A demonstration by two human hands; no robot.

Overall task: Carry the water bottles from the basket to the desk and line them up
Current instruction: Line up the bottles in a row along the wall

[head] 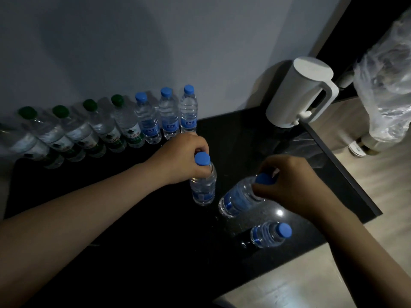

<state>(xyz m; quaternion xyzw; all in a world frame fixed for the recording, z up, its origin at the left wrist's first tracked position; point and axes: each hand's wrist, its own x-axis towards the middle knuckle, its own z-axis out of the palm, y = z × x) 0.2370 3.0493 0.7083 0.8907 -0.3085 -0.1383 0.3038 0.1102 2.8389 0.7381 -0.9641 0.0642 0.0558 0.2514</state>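
Observation:
A row of water bottles stands along the wall on the black desk: several green-capped ones on the left and three blue-capped ones on the right. My left hand grips the neck of an upright blue-capped bottle at mid-desk. My right hand holds a second blue-capped bottle by its cap end, and this one is tilted to the left. A third blue-capped bottle stands alone near the desk's front right edge. No basket is in view.
A white electric kettle stands at the desk's back right corner. A crumpled clear plastic bag hangs or sits at the far right over a wooden surface. The desk's right edge runs diagonally beside my right hand.

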